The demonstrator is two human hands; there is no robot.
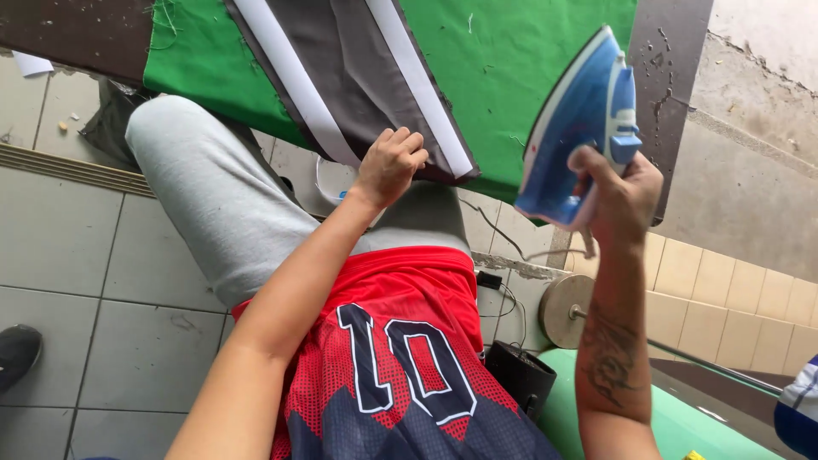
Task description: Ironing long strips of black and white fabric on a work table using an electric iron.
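- The right hand [620, 198] grips a blue-and-white clothes iron [581, 128] by its handle, fingers wrapped fully around it, and holds it lifted in the air, tilted so that its pale soleplate edge faces left and its tip points up.
- The iron hangs clear of the counter [673, 51], just beyond the right edge of the green cloth [511, 60] that covers the counter's top.
- The left hand [390, 163] is curled into a loose fist, its knuckles pressing the near edge of a dark grey fabric piece [349, 60] that lies on the green cloth.
- Two white strips [294, 81] run lengthwise along the dark fabric, one down each side; the left hand sits between their near ends.
- The person sits with a knee in light grey trousers [213, 196] raised beside the counter, wearing a red and navy mesh jersey [392, 358].
- A thin cord [498, 230] trails below the iron, above a tiled floor [94, 298].
- A mint-green surface [673, 417] shows at lower right.
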